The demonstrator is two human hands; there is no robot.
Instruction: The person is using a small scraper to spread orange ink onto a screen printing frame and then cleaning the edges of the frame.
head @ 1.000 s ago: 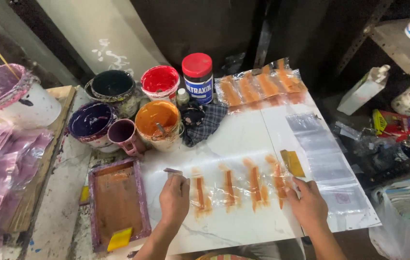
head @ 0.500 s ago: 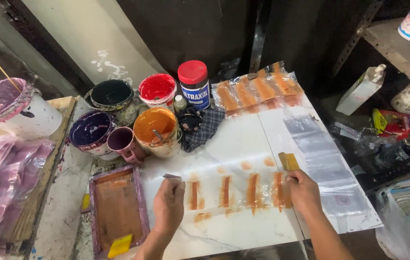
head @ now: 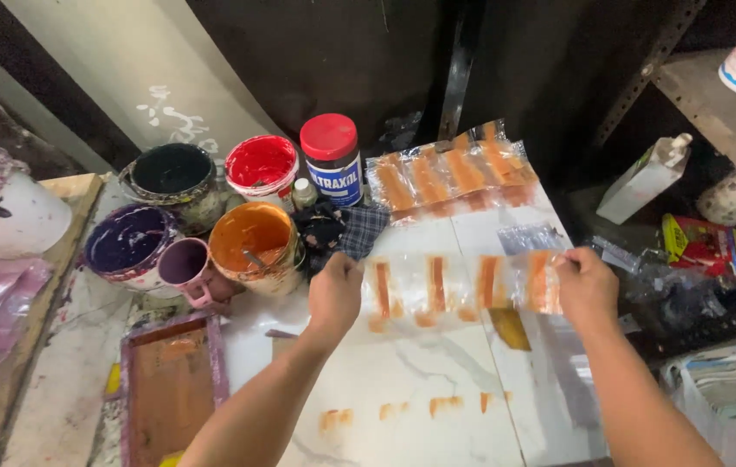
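I hold a clear plastic sheet (head: 459, 290) printed with several orange stripes, lifted flat above the white marble tabletop (head: 403, 380). My left hand (head: 335, 292) pinches its left edge and my right hand (head: 586, 285) pinches its right edge. Below it, small orange smudges (head: 407, 408) mark the marble. A pile of similar orange-striped sheets (head: 450, 177) lies farther back.
Left of the sheet stand an orange paint pot (head: 254, 244), a red paint pot (head: 261, 164), a black pot (head: 169, 173), a purple bowl (head: 128, 242), a pink mug (head: 188, 268) and a red-lidded jar (head: 332, 157). A framed printing screen (head: 173, 389) lies front left. A dark stained cloth (head: 342, 229) lies between.
Both hands have lifted the striped sheet off the marble and carried it away from me, leaving orange smudges where it lay.
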